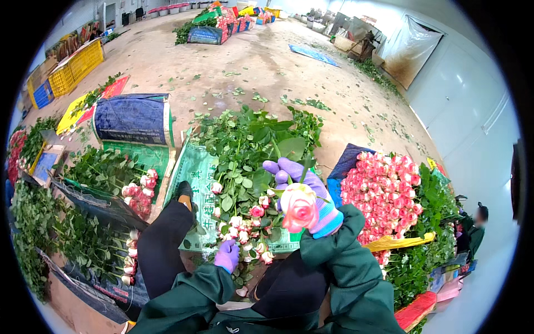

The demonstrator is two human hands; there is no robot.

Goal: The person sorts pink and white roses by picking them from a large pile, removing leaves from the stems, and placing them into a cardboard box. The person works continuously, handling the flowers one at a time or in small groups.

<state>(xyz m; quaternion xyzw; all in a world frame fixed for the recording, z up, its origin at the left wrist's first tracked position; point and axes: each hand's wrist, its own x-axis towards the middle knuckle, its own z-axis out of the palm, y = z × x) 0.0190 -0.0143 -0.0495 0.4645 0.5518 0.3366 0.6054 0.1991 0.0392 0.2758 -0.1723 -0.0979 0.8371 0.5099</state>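
Observation:
My right hand [306,183], in a purple knit glove with a blue and pink cuff, is raised and closed around the stem of a pink and white rose [298,206]. The bloom faces up toward me and its leafy stem points away. My left hand [227,254], gloved in purple, is low beside the blooms of a loose pile of cut roses [242,225]; its fingers are curled, and whether they grip anything cannot be told. The pile lies between my legs on a green printed woven sheet [196,167], stems and leaves pointing away.
A dense stack of pink roses [381,192] stands at right beside a yellow sheet [402,241]. Rose bundles [142,192] lie at left near a rolled blue woven sheet [131,121]. Loose leaves litter the concrete floor [250,67]. A person [476,234] is at far right.

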